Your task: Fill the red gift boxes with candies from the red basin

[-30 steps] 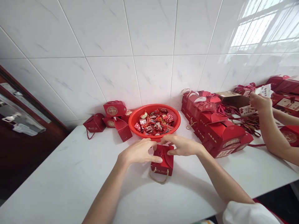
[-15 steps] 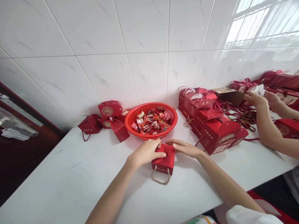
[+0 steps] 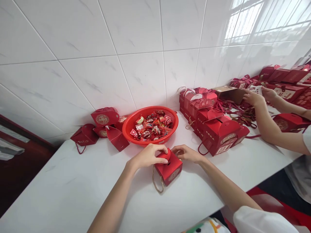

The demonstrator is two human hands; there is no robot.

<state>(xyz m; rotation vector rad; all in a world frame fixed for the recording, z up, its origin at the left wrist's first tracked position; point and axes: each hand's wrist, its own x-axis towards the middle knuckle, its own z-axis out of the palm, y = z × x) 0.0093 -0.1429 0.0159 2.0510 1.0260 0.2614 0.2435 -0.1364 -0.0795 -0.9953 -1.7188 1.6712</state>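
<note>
Bare tabletop [image 3: 80,191] left of held box [image 3: 170,170], basket [image 3: 131,137] close behind, stacked boxes [image 3: 213,131] blocking right

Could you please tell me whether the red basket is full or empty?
The red basket is partly full: wrapped sweets lie across its middle, while its mesh side shows bare above them. Their depth I cannot tell.

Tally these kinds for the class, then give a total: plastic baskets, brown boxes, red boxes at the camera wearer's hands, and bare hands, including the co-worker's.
Plastic basket: 1
Brown box: 1
Red box at the wearer's hands: 1
Hands: 4 (wearer's left hand and right hand; co-worker's hands)
Total: 7
</note>
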